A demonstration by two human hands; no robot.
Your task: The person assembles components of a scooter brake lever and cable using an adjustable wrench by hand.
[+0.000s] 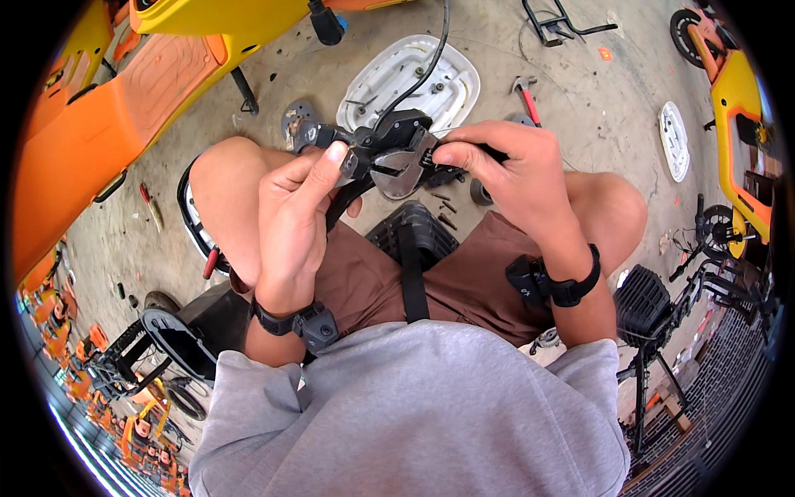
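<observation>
Between my knees I hold up a black mechanical assembly (pixel 403 131) with a rounded grey plate (pixel 399 176) on its lower side. From its top a black cable (pixel 432 66) runs up and away. My left hand (pixel 300 195) grips the assembly's left end, thumb pressed on a dark block there. At its right side, my right hand (pixel 515 163) pinches a small dark piece beside the plate. A thin wire shows near those fingertips. My fingers hide exactly what the right hand holds.
A white plastic tray (pixel 469 83) holding small metal parts lies on the floor ahead. Right of it is a red-handled hammer (pixel 528 101). Several bolts (pixel 447 220) lie between my legs. An orange-and-yellow vehicle body (pixel 178 70) stands at left; another yellow vehicle (pixel 735 112) is at right.
</observation>
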